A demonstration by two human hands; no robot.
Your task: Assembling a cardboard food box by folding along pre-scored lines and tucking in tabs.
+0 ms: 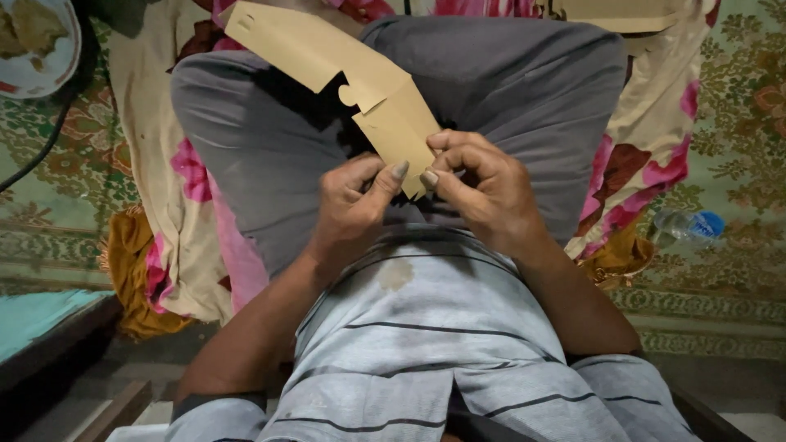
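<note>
A flat tan cardboard cut-out [344,69] with notched tabs and fold lines slants from the upper left down to my lap. My left hand [352,205] and my right hand [483,184] both pinch its lower corner, thumbs meeting at the tip. The card's far end sticks out over my grey-trousered knees [524,90]. My striped grey shirt fills the bottom of the view.
I sit on a floral pink-and-cream cloth [647,147] over a green patterned carpet [729,270]. A clear plastic bottle with a blue cap [688,225] lies at the right. A plate with food [33,41] sits top left. More tan card [622,12] lies at the top edge.
</note>
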